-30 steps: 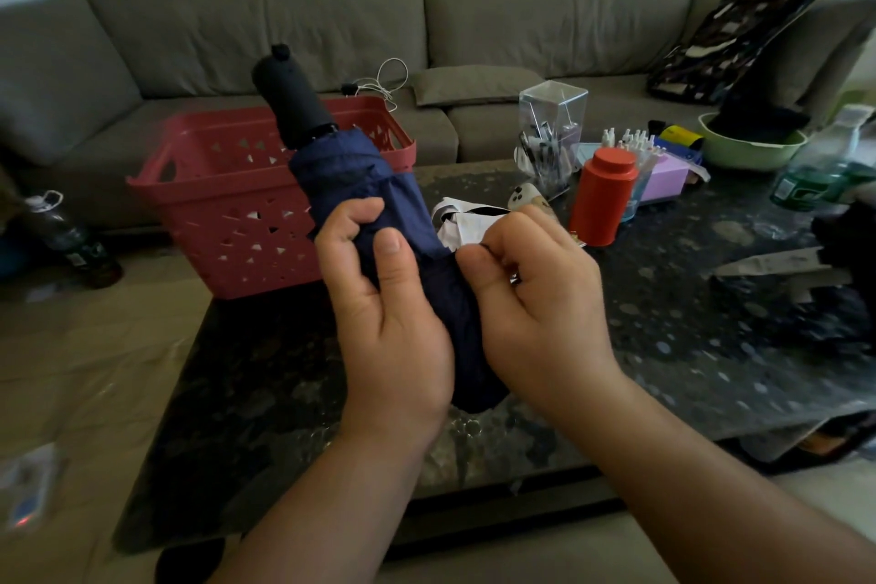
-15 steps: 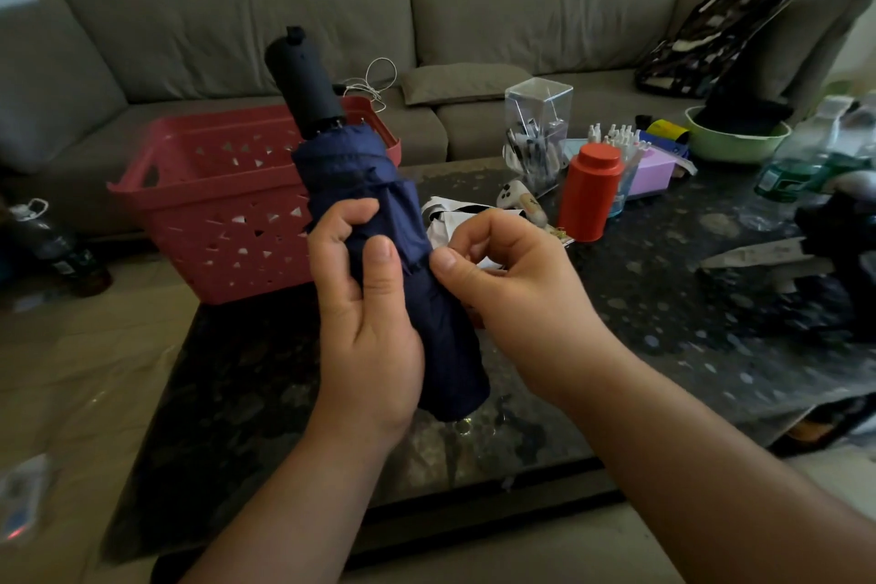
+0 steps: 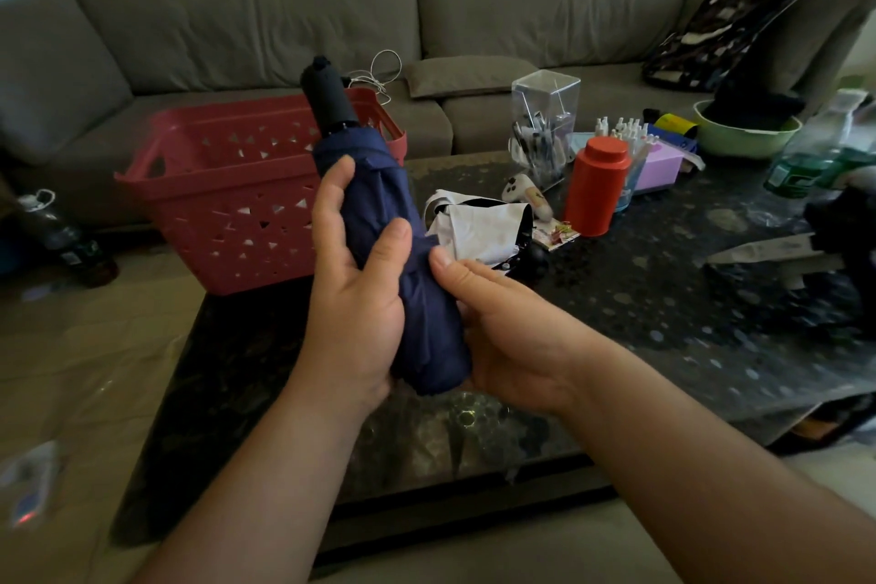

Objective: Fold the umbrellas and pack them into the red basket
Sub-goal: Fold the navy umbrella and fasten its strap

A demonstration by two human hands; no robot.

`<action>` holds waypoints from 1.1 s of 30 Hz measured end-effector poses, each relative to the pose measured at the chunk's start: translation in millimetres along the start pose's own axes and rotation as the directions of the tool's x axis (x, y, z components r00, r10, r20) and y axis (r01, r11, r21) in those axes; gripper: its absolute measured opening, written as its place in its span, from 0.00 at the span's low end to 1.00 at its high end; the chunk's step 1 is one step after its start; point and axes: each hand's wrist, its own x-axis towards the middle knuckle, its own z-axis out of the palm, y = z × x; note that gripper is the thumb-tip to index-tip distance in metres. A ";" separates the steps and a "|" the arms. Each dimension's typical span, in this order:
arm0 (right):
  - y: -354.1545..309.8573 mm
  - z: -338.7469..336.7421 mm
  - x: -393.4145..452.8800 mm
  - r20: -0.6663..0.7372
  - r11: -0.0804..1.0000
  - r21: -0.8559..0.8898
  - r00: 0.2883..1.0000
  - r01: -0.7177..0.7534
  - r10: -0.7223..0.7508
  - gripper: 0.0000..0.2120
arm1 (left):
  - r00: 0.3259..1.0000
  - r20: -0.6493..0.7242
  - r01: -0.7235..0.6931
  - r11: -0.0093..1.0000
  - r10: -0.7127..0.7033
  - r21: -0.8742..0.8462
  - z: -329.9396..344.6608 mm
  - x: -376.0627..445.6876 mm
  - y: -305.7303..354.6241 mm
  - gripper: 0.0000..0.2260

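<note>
dark speckled table (image 3: 663, 322) before grey sofa (image 3: 284, 28), left hand (image 3: 355, 299) and right hand (image 3: 512, 327) gripped folded navy umbrella (image 3: 403, 251), red basket (image 3: 227, 204) behind, no writing was legible

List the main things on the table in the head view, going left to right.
red basket → navy umbrella held by both hands → white umbrella → clear pen holder → red canister → green bowl
</note>
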 end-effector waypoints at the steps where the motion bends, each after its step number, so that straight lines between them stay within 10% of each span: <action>1: 0.2 -4.4 -0.1 0.031 1.000 0.013 0.999 -0.014 0.013 0.26 | 1.000 -0.002 0.024 1.000 -0.024 -0.016 -2.4 1.3 0.7 0.22; 7: -3.6 -15.8 -4.2 0.092 0.985 0.077 0.983 0.155 -0.162 0.21 | 1.000 -0.007 0.021 0.997 -0.021 0.070 -19.7 9.2 -0.2 0.21; 13: -0.6 -12.9 -3.5 -0.019 0.873 -0.324 0.920 0.365 -0.392 0.18 | 0.990 0.010 0.144 0.990 -0.144 -0.004 -16.8 7.0 4.8 0.23; 22: -6.0 -13.3 -8.9 0.040 0.917 -0.229 0.944 0.327 -0.327 0.13 | 0.945 -0.028 0.305 0.909 -0.326 -0.286 -22.7 14.4 9.5 0.23; 33: -4.9 -12.8 -14.0 0.171 0.419 -0.667 0.674 0.616 -0.718 0.14 | 0.935 0.056 0.333 0.814 -0.350 -0.476 -11.0 10.2 11.5 0.23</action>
